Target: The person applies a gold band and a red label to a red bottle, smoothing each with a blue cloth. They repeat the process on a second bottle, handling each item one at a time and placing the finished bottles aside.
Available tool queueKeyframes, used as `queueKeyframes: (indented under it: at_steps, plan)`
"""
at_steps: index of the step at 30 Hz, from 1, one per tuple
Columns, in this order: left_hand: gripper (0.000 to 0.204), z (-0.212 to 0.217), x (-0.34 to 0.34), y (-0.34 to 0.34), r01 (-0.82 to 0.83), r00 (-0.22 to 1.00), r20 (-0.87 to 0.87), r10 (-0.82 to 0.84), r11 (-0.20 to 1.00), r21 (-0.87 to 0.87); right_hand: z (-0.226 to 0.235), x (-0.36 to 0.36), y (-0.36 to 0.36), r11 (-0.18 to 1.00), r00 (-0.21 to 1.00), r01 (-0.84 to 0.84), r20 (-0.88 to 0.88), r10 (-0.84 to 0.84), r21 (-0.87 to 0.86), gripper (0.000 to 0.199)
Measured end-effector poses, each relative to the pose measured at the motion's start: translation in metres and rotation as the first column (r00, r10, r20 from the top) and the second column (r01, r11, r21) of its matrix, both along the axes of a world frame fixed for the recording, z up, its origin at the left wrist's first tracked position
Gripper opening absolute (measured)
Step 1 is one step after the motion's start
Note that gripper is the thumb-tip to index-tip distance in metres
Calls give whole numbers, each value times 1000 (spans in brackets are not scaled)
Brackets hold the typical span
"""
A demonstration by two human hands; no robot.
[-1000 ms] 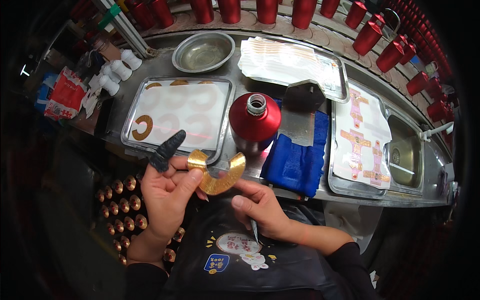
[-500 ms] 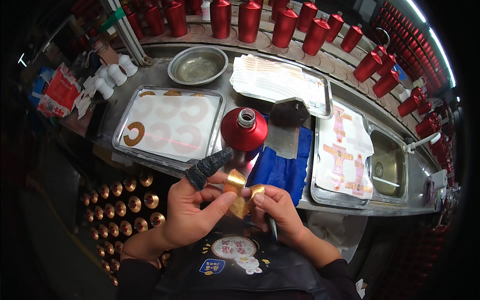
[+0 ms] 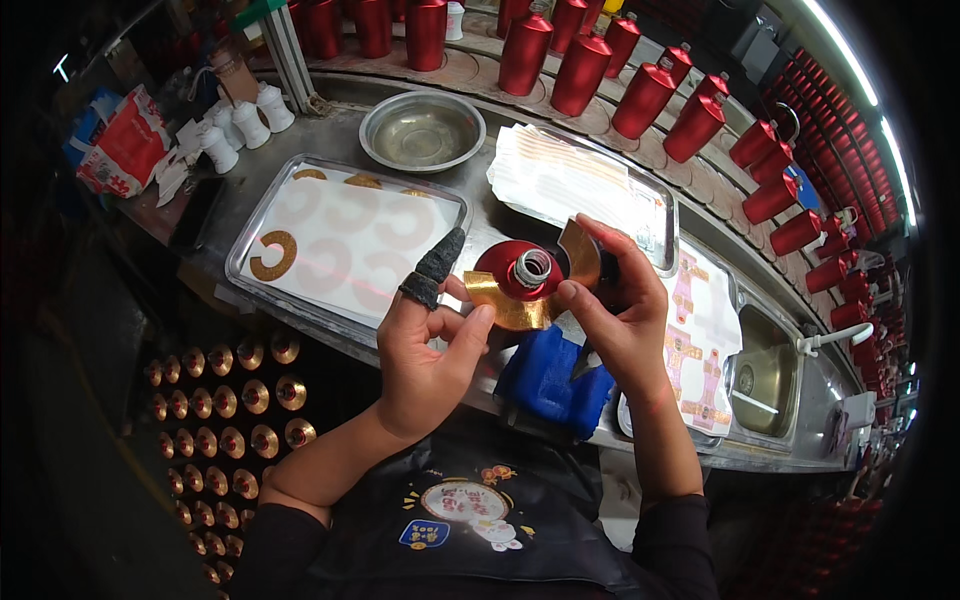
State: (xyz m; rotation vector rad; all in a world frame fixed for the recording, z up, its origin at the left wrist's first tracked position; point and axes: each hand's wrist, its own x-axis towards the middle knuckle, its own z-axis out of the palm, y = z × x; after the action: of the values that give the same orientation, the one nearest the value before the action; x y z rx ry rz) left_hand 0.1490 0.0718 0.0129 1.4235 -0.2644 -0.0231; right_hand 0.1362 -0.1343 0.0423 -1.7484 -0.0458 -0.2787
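Observation:
A C-shaped gold foil label [image 3: 512, 314] curves around the front of a red bottle's [image 3: 500, 258] shoulder, below its bare threaded neck. My left hand [image 3: 428, 365] pinches the label's left end; its index finger wears a dark wrap [image 3: 437, 268]. My right hand [image 3: 632, 315] is closed on the label's right end, which stands up and away from the bottle. A thin pointed metal tool [image 3: 586, 362] sticks out under my right palm; its kind does not show. Whether the label touches the bottle I cannot tell. A blue cloth [image 3: 555, 378] lies just below the hands.
Left stands a tray [image 3: 240, 250] with gold C-shaped labels on white sheets. Behind are a metal bowl [image 3: 422, 132] and a tray of striped sheets [image 3: 575, 180]. Pink-gold labels [image 3: 684, 350] and a sink [image 3: 765, 365] are at right. Red bottles [image 3: 583, 75] line a conveyor [image 3: 480, 85].
Both hands have risen from above the apron to the bottle, bringing the gold label around its shoulder. The label is spread wider, and my view has shifted slightly.

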Motion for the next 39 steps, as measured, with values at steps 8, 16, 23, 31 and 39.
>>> queueKeyframes:
  at_steps: [8,16,23,31,39]
  plan:
    - [57,-16,30,16,72,986,-138,-92,988,-138,-6,4,5,890,978,65,-206,33,451,77]
    - [83,-24,31,-3,303,921,-167,-351,917,-259,-29,-6,11,951,991,56,-129,-17,304,90]
    - [81,-21,34,-3,338,883,-179,-435,852,-400,-23,-3,2,927,990,-48,-107,95,373,87]
    - [73,-18,37,0,333,867,-245,-434,870,-365,-30,2,8,962,990,19,-142,21,272,87]
    - [78,-24,38,-1,340,873,-208,-441,856,-389,-28,2,8,940,989,13,-144,38,340,84]
